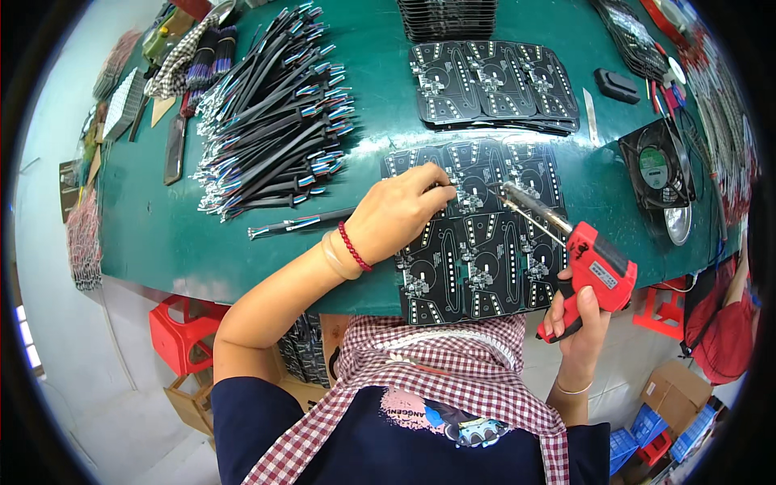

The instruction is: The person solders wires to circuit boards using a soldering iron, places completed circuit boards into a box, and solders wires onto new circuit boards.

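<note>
My left hand [402, 204] is closed in a pinch over a panel of black circuit boards [437, 279] lying at the table's near edge. A black sheathed cable [311, 221] with coloured wire ends passes under that hand toward the pinched fingertips, which hide its far end. In my right hand [584, 322] is a red soldering gun [600, 267], its fingers wrapped round the handle. The gun's hot tip and thin feed tube reach left over the board, close to my left fingertips. Whether the tip touches the board I cannot tell.
A big pile of black cables [279, 117] covers the green table [145, 234] at left. More board panels [495, 81] are stacked behind. A small fan [656, 166], a blade [591, 117] and a black case [617, 86] lie at right. Red stools [179, 331] stand below.
</note>
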Motion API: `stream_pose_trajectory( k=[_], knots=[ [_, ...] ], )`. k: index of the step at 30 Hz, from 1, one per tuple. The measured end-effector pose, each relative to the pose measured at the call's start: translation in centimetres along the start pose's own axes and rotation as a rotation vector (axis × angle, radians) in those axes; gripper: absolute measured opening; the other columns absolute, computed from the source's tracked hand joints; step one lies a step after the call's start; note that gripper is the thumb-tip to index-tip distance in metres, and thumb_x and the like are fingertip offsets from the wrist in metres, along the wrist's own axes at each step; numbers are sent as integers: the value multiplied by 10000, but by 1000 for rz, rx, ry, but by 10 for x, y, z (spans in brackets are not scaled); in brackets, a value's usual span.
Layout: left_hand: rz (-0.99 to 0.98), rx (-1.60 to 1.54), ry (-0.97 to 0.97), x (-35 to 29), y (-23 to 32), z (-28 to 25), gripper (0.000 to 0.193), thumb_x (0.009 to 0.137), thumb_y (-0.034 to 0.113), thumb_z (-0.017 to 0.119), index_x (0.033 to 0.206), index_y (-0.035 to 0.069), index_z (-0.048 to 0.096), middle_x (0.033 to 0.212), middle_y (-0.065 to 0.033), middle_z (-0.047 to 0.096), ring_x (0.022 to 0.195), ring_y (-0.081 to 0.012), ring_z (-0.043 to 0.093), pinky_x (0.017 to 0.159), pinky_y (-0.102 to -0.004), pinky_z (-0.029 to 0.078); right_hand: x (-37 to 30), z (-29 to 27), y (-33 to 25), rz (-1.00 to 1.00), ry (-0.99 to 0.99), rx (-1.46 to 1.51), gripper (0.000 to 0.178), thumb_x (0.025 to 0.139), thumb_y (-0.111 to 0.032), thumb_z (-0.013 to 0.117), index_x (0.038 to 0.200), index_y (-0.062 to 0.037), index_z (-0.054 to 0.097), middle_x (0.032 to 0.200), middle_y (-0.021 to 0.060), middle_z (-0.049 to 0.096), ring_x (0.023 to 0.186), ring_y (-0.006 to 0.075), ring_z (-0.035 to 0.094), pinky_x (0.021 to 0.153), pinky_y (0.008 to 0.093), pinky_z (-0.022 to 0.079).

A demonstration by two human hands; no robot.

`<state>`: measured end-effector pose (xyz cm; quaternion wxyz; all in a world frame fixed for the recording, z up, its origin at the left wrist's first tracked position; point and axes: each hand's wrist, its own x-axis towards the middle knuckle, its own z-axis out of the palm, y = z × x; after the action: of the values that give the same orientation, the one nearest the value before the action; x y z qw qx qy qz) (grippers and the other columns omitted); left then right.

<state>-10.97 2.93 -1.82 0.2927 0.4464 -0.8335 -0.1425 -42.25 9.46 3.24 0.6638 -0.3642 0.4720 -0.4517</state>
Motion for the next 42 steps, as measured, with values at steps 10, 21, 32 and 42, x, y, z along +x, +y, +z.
stream_pose_trajectory(
  k=[10,21,32,42],
  knots=[
    [-46,-29,-44,-1,0,0,239,799,18,655,1033,39,697,1258,-134,646,977,-285,659,845,-383,557,5,9,7,55,-9,-208,388,993,-289,574,1182,49,546,619,84,554,423,108,455,408,268,431],
    [-53,-47,-13,3,1,-3,262,746,-14,725,1003,32,706,1240,-110,670,884,-276,650,779,-382,548,6,18,3,81,20,-248,191,964,-141,604,1035,36,594,643,52,594,498,86,520,477,237,417],
    [-48,-23,-23,4,3,-5,233,762,-10,703,992,29,704,1224,-116,670,880,-279,637,785,-382,546,2,22,2,71,27,-316,141,953,-71,611,1040,40,599,649,38,592,517,88,527,489,243,420],
    [-60,-16,-30,5,4,-5,215,765,-3,701,978,26,711,1221,-109,672,901,-277,636,784,-382,547,-2,18,11,-5,55,-444,264,981,-196,613,1071,51,585,614,57,557,485,97,486,453,247,397]
  ],
)
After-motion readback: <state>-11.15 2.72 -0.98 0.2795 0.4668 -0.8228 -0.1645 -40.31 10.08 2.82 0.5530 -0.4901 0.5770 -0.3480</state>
